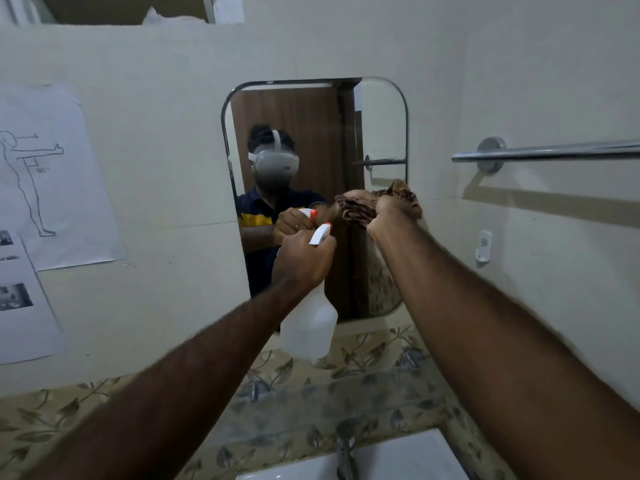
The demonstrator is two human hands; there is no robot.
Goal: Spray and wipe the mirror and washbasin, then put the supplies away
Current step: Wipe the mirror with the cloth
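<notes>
A rounded mirror (381, 126) hangs on the cream wall ahead. My left hand (303, 261) grips the neck of a translucent white spray bottle (310, 327) with an orange-tipped nozzle, held upright and aimed at the mirror's lower middle. My right hand (389, 220) clutches a bunched brown patterned cloth (360, 206) against the glass at the mirror's right side. The white washbasin (408, 459) shows at the bottom edge, with a metal tap (346, 448) at its back rim.
A chrome towel rail (547, 152) runs along the right wall, above a small white wall hook (483, 245). Paper sheets (45, 174) with a figure drawing are taped on the left wall. A band of leaf-patterned tiles (294, 403) sits behind the basin.
</notes>
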